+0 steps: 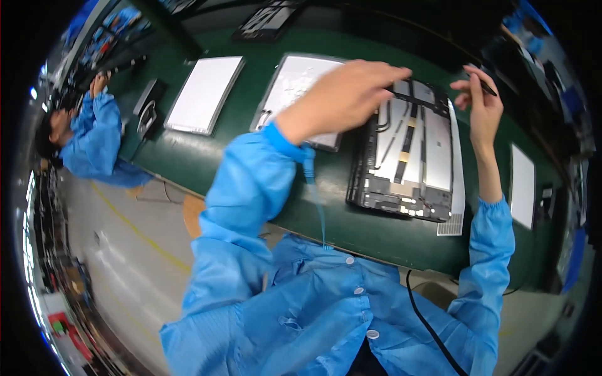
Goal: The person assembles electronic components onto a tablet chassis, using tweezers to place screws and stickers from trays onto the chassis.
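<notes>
Here, left hand [351, 94] fingers loosely apart, contact unclear | right hand [484, 118] pinching slim black tool [489, 89] | black-framed, silver-panelled device stack [416, 164] between them | careless slip could snag black-and-gold ribbon strip [409, 135]

Smooth tabletop [301, 213], creased cloth sleeves [241, 182], metallic-looking device [407, 150]

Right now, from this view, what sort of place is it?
Probably an electronics workshop or factory: opened, stacked flat devices lie on a green bench, a blue cord hangs from the wearer's left cuff, and a co-worker also wears blue.
</notes>
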